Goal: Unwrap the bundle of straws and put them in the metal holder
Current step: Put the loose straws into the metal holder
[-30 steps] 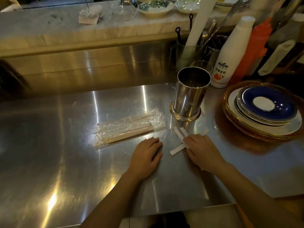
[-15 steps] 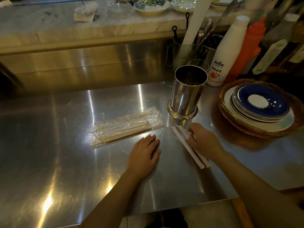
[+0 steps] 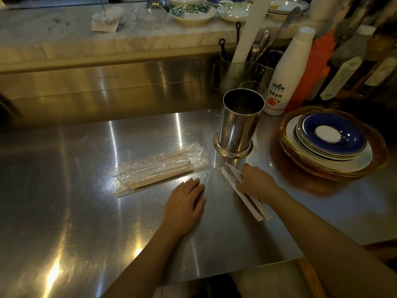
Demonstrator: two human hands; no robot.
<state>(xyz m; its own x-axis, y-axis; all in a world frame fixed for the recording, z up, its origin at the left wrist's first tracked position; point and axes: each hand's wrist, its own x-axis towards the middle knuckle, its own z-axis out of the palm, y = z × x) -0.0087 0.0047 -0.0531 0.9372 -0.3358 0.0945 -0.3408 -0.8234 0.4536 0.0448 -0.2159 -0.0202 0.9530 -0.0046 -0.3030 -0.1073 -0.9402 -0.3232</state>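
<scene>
A bundle of straws (image 3: 160, 168) in clear plastic wrap lies on the steel counter, left of centre. The shiny metal holder (image 3: 239, 123) stands upright behind it to the right, and I see nothing inside it. Two paper-wrapped straws (image 3: 249, 198) lie side by side in front of the holder. My right hand (image 3: 255, 179) rests on their far part, fingers curled over them. My left hand (image 3: 184, 203) lies flat on the counter, palm down, fingers together, just below the bundle's right end and not touching it.
A stack of plates (image 3: 330, 143) with a blue one on top sits at the right. Behind the holder are a white bottle (image 3: 287, 76), an orange bottle (image 3: 311, 69), a utensil jar (image 3: 238, 69) and darker bottles. Bowls line the marble ledge (image 3: 64, 33).
The two loose straws lay crossed a second ago; my right hand has turned them so they lie parallel, and now covers them. My left hand has stayed flat in place.
</scene>
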